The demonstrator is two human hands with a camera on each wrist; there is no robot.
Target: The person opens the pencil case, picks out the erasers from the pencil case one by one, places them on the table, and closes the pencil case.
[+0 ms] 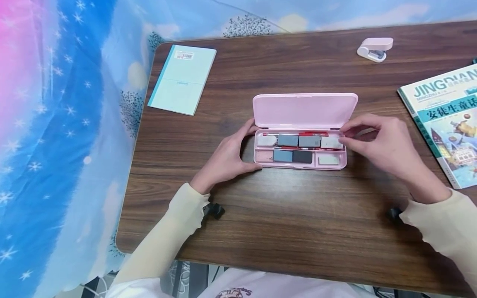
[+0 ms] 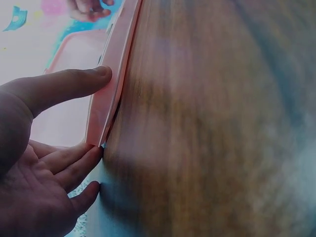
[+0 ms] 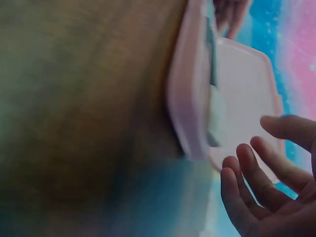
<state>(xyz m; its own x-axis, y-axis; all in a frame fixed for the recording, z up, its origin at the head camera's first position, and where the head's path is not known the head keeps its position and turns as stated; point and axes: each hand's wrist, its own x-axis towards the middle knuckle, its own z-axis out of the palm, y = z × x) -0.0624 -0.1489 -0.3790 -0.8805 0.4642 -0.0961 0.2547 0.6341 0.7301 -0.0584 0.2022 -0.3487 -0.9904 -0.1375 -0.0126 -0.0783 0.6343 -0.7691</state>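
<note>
1. Far left on the wooden table [image 1: 298, 215]: a pale teal notebook [image 1: 181, 78], well apart from both hands.
2. Left hand [image 1: 228, 159] braces the left short end of the open pink pencil case [image 1: 300, 162]; thumb at the near corner, fingers straight against the end wall. It steadies the case without clasping it.
3. The case sits mid-table, long axis running left to right, lid [image 1: 304, 109] standing up at the far edge. Inside: a red pen [image 1: 298, 134] and grey and white erasers.
4. Right hand [image 1: 380, 145] is at the right short end, fingertips bent over the white eraser [image 1: 331, 142]. I cannot tell whether they pinch it; this hand is nearer.
5. Far right: a stapler [image 1: 374, 49] and a book [image 1: 447, 124].
</note>
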